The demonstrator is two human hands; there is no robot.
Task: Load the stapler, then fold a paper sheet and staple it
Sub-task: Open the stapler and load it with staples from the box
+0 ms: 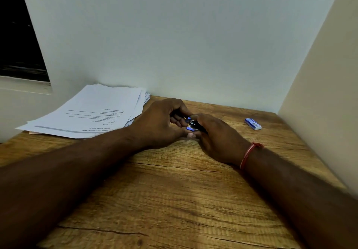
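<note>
Where the two hands meet: the stapler (190,125), small, with a shiny metal face, blue plastic edges and a dark body, is mostly hidden by fingers. It sits just above the table. Whether its magazine is open cannot be told.
Left hand (160,122): its fingers curl round the stapler's left, dark end, knuckles up, with the forearm lying across the wood.
Right hand (215,138): its fingers close over the stapler's right end from above and grip it, and one fingertip shows just under the stapler.
Wrist thread (249,153): a thin red-orange cord is looped round the right wrist, right of the stapler and nearer the camera.
Table (174,200): a wood-grain top under the stapler, brown with dark streaks and a long crack-like line.
Paper stack (93,111): loose white sheets, fanned and uneven, lie flat to the left of the stapler and slightly beyond it. The top sheet carries printed lines that are upside down to the camera and too blurred to read.
Staple box (253,124): a small flat blue-and-white carton lies well to the right of the stapler. Its print is too small to read.
Wall (174,35): a smooth, pale grey-blue, matte surface beyond the stapler.
Side panel (319,74): a plain cream surface at the stapler's far right.
</note>
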